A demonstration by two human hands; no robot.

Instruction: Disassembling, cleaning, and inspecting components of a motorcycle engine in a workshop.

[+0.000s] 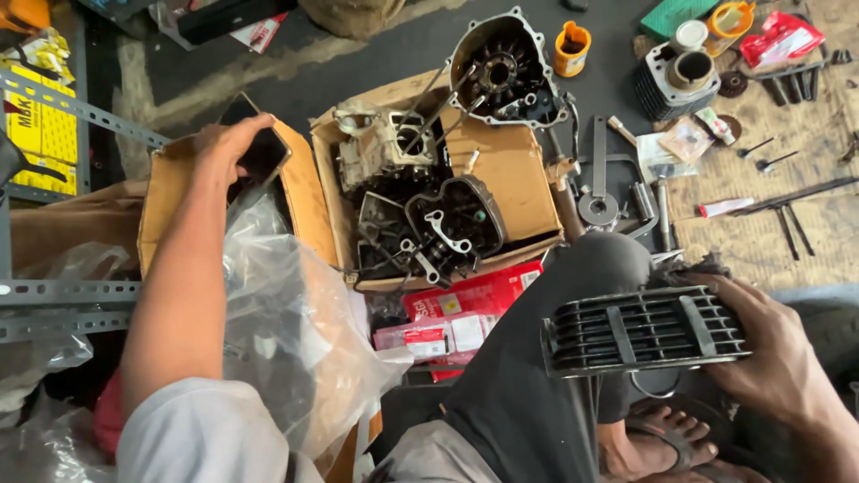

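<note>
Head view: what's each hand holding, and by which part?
Right hand holds a black finned cylinder block by its right end. Left hand grips a dark flat part at its left edge, over a cardboard box.

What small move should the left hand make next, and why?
Probably lift the dark part out of the brown box. The left hand already rests on it at the box's top edge, and clear plastic crowds the space below. The right hand is busy holding the finned cylinder, so it likely cannot help. Whether the left hand's grip is closed is hard to tell.
</note>
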